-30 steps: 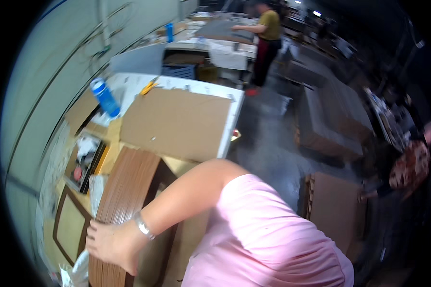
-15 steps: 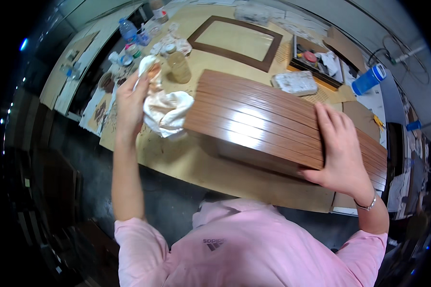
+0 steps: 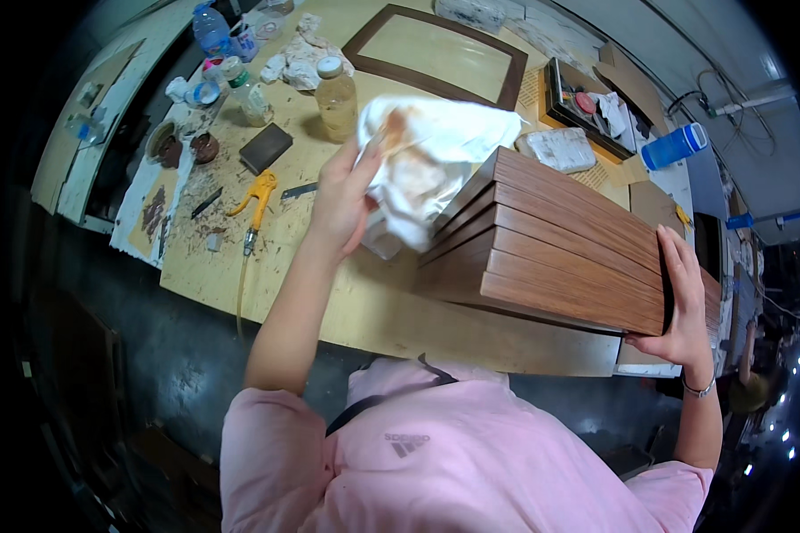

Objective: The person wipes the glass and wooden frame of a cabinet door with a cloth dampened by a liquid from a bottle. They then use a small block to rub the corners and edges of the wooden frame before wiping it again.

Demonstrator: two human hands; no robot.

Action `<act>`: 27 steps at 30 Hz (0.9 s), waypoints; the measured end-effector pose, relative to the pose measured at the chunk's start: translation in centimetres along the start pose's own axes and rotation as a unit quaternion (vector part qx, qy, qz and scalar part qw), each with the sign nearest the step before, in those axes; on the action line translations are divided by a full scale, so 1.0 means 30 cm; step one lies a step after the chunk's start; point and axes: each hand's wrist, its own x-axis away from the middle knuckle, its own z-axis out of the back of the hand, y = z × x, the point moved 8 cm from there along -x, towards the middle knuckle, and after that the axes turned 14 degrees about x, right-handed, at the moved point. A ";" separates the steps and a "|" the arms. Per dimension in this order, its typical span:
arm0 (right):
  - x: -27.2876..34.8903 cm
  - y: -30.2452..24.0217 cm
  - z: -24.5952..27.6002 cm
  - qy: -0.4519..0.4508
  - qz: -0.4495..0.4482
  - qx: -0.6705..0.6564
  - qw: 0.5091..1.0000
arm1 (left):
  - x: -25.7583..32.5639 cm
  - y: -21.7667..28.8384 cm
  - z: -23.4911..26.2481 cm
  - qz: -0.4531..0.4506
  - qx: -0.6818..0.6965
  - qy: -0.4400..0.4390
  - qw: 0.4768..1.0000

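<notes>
Brown wood-grain panels (image 3: 578,253): I have them stacked over the right half of the table (image 3: 373,333), their left ends stepped out of line. I cannot tell whether that end rests on the tabletop.
Right hand (image 3: 680,302): grasping the panels toward their right end, fingers across the grain, thumb at the lower front edge; a bracelet (image 3: 700,389) circles the wrist.
Left hand (image 3: 342,195): clenched on one side of a white cloth, the rest hanging loose to the right.
White cloth (image 3: 471,133): marked with a rusty-brown stain, bunched just beside the panels' left end. I cannot tell from my seat whether the two touch.
Amber bottle (image 3: 336,108): upright and white-capped, just behind the left hand.
Yellow air gun (image 3: 263,188): lying left of that hand, hose (image 3: 241,298) running over the table's front edge.
Dark block (image 3: 267,148): flat on the table, behind the air gun.
Brown frame (image 3: 513,84): lying toward the back, beyond the cloth.
White block (image 3: 556,149): I find it behind the panels, near an open box (image 3: 582,127) of odds and ends.
Blue bottle (image 3: 674,147): at the right, tilted in my view.
Pink shirt (image 3: 471,453): fills the lower middle, between both forearms.
</notes>
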 end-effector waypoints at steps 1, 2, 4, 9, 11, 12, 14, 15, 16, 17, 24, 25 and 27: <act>-0.007 -0.008 0.000 0.001 0.004 0.003 1.000 | 0.010 -0.027 0.101 0.009 -0.048 0.035 0.998; -0.016 -0.016 0.001 0.001 0.004 0.003 1.000 | 0.019 -0.054 0.248 0.009 -0.157 0.054 0.986; -0.017 -0.019 0.006 -0.005 -0.001 0.006 1.000 | 0.048 -0.046 0.445 0.064 -0.434 0.057 0.897; -0.011 0.002 -0.010 -0.018 -0.017 -0.012 1.000 | 0.038 0.073 0.467 0.054 -0.736 0.098 0.668; -0.004 0.020 -0.022 -0.030 -0.020 -0.014 0.999 | -0.032 0.081 0.454 0.019 -0.676 0.102 0.729; 0.002 0.031 -0.017 -0.038 -0.022 -0.012 0.999 | -0.059 0.058 0.431 0.006 -0.676 0.063 0.734; -0.003 0.031 -0.016 -0.041 -0.020 -0.012 0.999 | -0.097 -0.041 0.392 -0.021 -0.673 -0.013 0.739; -0.008 0.022 -0.017 -0.034 -0.018 -0.017 0.999 | -0.106 -0.072 0.372 -0.050 -0.694 -0.032 0.718; -0.012 0.017 -0.016 -0.027 -0.016 -0.021 0.999 | -0.112 -0.103 0.351 -0.079 -0.714 -0.052 0.694; -0.017 0.019 -0.016 -0.026 -0.016 -0.019 0.999 | -0.118 -0.126 0.336 -0.107 -0.732 -0.071 0.669; -0.012 0.023 -0.017 -0.026 -0.014 -0.015 0.999 | -0.223 -0.222 0.421 0.021 -0.771 -0.075 0.632; -0.012 0.021 -0.015 -0.025 -0.011 -0.014 1.000 | -0.226 -0.222 0.431 0.038 -0.765 -0.081 0.638; -0.006 0.031 -0.018 -0.040 -0.022 -0.015 0.999 | -0.233 -0.209 0.440 0.060 -0.738 -0.059 0.670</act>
